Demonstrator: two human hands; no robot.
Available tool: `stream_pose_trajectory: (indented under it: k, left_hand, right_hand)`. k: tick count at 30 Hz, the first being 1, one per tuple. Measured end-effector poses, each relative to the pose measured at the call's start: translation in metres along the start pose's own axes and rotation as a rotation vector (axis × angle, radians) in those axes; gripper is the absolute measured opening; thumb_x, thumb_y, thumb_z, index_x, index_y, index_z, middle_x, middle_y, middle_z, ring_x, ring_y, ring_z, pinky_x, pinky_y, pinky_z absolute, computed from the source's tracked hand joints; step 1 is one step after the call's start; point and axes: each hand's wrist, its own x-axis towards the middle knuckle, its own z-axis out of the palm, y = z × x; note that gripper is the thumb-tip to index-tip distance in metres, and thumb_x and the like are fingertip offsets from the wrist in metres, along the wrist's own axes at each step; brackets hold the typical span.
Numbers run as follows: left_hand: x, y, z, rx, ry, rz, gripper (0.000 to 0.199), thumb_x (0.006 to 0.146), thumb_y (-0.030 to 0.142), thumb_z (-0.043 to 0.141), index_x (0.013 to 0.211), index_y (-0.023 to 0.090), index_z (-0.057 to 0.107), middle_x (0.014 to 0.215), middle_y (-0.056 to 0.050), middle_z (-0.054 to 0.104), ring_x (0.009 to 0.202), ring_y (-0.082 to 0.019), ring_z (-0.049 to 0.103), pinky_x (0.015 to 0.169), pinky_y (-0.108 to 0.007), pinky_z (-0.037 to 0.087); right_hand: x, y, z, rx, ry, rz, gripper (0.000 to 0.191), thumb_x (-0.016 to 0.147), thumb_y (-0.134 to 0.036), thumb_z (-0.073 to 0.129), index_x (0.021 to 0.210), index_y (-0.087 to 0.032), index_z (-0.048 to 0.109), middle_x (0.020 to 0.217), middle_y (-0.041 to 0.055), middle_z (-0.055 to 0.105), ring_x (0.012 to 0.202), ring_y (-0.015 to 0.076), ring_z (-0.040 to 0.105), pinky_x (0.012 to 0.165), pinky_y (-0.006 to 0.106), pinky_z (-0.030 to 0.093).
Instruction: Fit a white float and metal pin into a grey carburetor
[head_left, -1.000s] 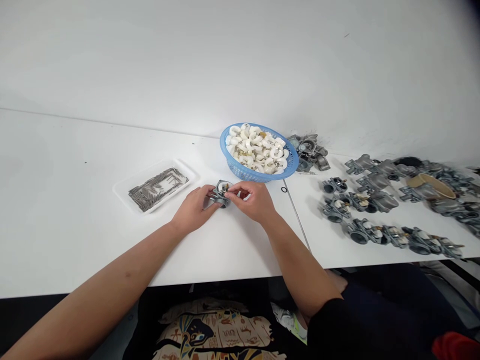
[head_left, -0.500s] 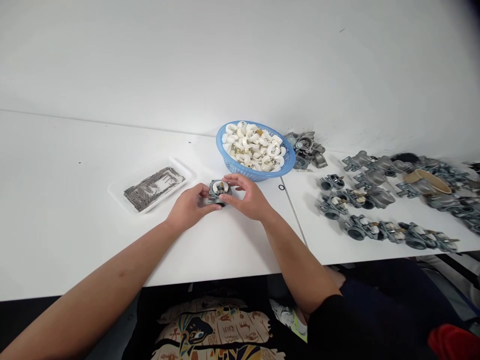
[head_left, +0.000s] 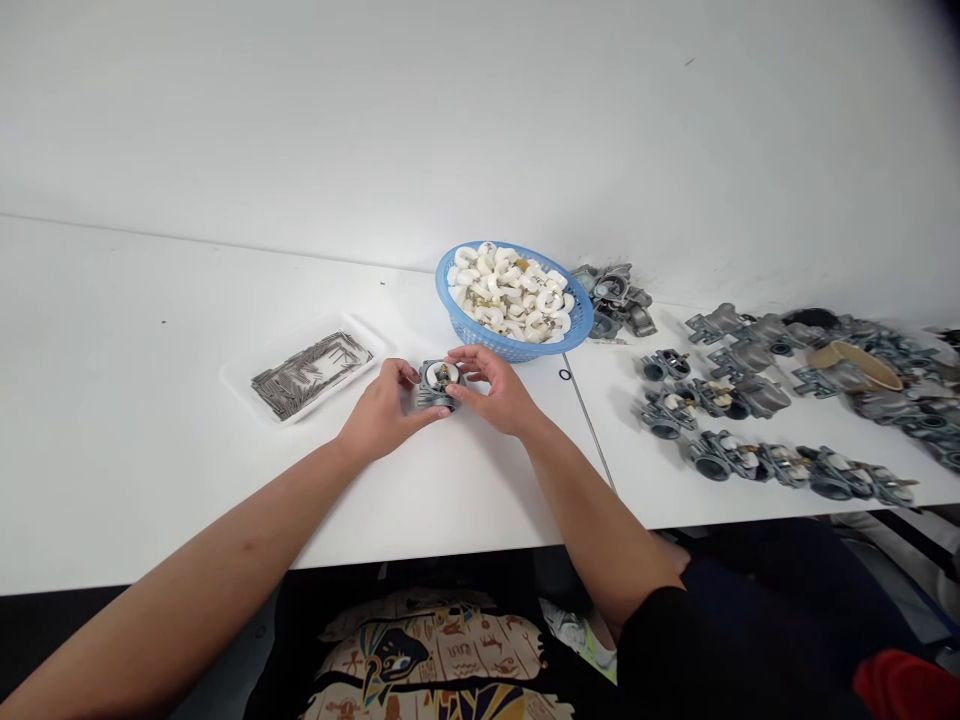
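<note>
A grey metal carburetor body (head_left: 435, 400) with a white float (head_left: 442, 376) in its open top stands on the white table between my hands. My left hand (head_left: 381, 408) grips its left side, the thumb along the near edge. On the right, my right hand (head_left: 491, 392) holds the body, its thumb by the float and its fingers at the far side. Behind my right hand is a blue basket (head_left: 504, 349) heaped with white floats. To the left, a white tray (head_left: 247, 385) contains many thin metal pins (head_left: 289, 392).
Several carburetor bodies with floats (head_left: 784, 463) lie in rows at the right. More grey castings (head_left: 615, 298) are piled behind the basket's right side. A black O-ring (head_left: 565, 375) lies by the table seam. A beige ring-shaped item (head_left: 855, 362) sits among the right-hand parts.
The carburetor body has turned slightly between my hands, and my left thumb has shifted a little to the right along its near side. Both hands remain on it.
</note>
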Motion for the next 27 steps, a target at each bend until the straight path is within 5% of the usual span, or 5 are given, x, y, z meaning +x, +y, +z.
stream_pose_trajectory:
  k: [5,17,23,27]
  left_hand:
    - [0.002,-0.004,0.0,-0.036,0.021,0.098,0.06,0.087,0.057,0.06,0.135,0.025,0.043,0.136,-0.011,0.053,0.129,-0.028,0.048,0.104,-0.044,0.043]
    - [0.01,-0.01,0.004,-0.285,-0.157,0.148,0.055,0.089,0.051,0.063,0.133,0.023,0.045,0.121,-0.009,0.06,0.108,-0.023,0.059,0.093,-0.037,0.05]
    - [0.012,-0.011,0.006,-0.294,-0.086,0.098,0.063,0.091,0.053,0.059,0.143,0.025,0.037,0.117,-0.007,0.059,0.099,-0.02,0.059,0.09,-0.036,0.049]
    - [0.016,-0.01,0.006,-0.313,-0.073,0.118,0.055,0.091,0.052,0.059,0.136,0.025,0.046,0.117,-0.006,0.061,0.092,-0.018,0.059,0.086,-0.034,0.048]
  right_hand:
    - [0.002,0.001,-0.002,0.045,-0.017,0.009,0.038,0.079,-0.034,0.073,0.113,-0.022,0.06,0.121,0.0056,0.066,0.108,0.021,0.063,0.097,0.042,0.047]
    - [0.004,0.002,-0.003,0.073,-0.024,0.015,0.034,0.078,-0.034,0.075,0.108,-0.021,0.066,0.116,0.0055,0.07,0.107,0.0213,0.065,0.095,0.04,0.049]
    - [0.005,0.008,0.008,0.068,0.037,-0.034,0.029,0.08,-0.034,0.072,0.105,-0.021,0.065,0.12,0.0059,0.07,0.11,0.0217,0.065,0.095,0.04,0.049]
    - [0.006,0.016,0.016,0.029,0.072,-0.095,0.025,0.085,-0.034,0.067,0.108,-0.023,0.064,0.125,0.0053,0.068,0.116,0.0216,0.063,0.097,0.039,0.048]
